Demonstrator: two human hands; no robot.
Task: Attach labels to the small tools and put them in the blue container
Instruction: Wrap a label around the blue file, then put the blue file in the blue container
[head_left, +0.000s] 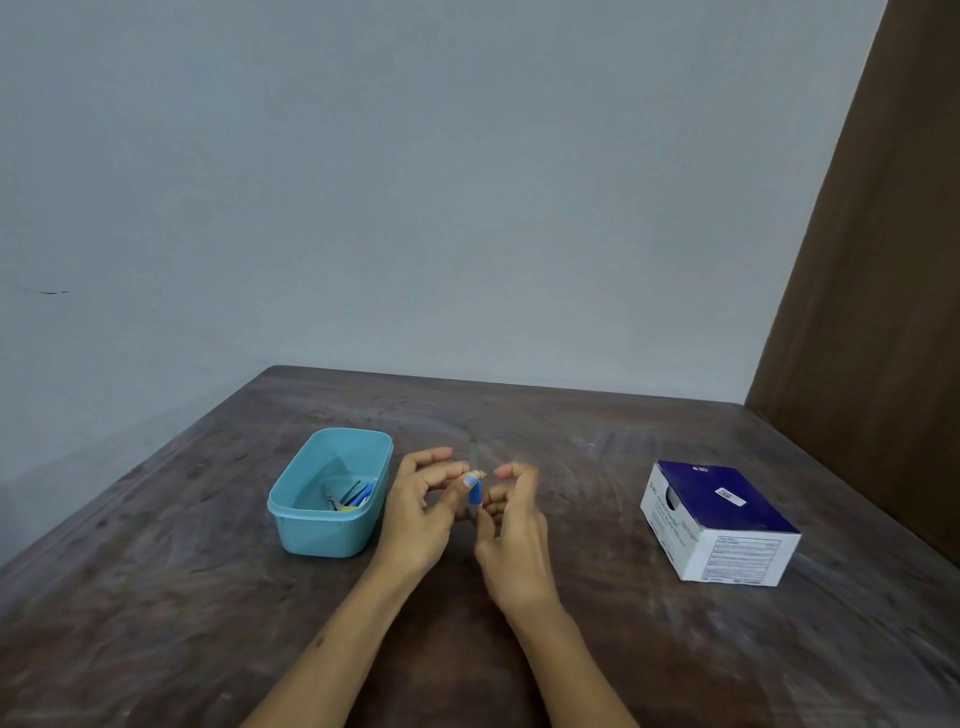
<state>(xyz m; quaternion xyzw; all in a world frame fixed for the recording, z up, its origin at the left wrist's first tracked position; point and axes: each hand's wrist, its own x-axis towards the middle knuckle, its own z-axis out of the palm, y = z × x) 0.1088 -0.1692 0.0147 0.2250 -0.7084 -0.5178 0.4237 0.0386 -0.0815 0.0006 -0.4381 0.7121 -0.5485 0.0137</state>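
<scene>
A thin metal tool (474, 467) stands upright between my hands, above the middle of the wooden table (597, 447). A blue label (475, 493) wraps its lower part. My left hand (423, 514) pinches the tool at the label with thumb and forefinger. From the right, my right hand (511, 525) holds the tool's lower end, its upper fingers curled beside the shaft. Left of my hands stands the light blue container (291, 525); several small tools with blue and yellow labels (350, 498) lie inside it.
A white and dark blue cardboard box (719, 522) sits on the table to the right. A pale wall runs behind the table and a brown panel (872, 270) rises at the right edge.
</scene>
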